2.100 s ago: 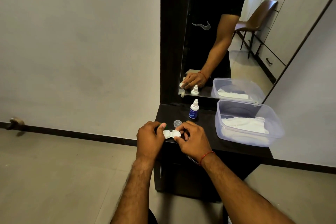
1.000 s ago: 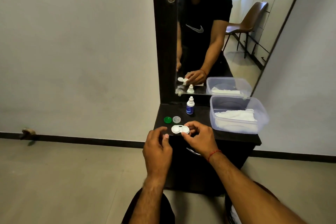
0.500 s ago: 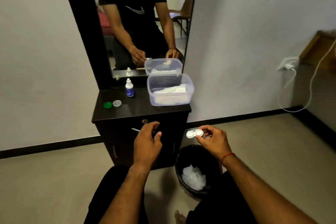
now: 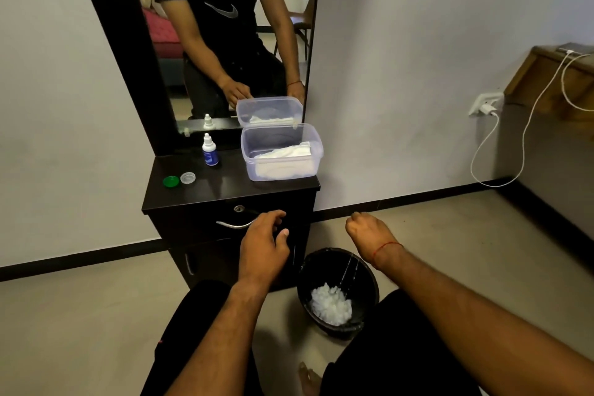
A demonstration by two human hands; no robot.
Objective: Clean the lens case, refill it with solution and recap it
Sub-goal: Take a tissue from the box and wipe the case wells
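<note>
Hands over the bin — emptying step, by the look of it.
Right hand (image 4: 369,235) is turned knuckles-up and closed above the black bin (image 4: 337,292); thin streaks of liquid fall from it into the bin, so the lens case is presumably inside that fist, but it is hidden and I cannot confirm the grip. Left hand (image 4: 263,244) hangs empty, fingers loosely spread, near the drawer handle (image 4: 234,224). Farther off and to the left, on the worktop (image 4: 225,190): solution bottle (image 4: 210,151), green cap (image 4: 170,181), clear cap (image 4: 188,177) — left hand nearer. Tissue box (image 4: 281,151) far right.
</note>
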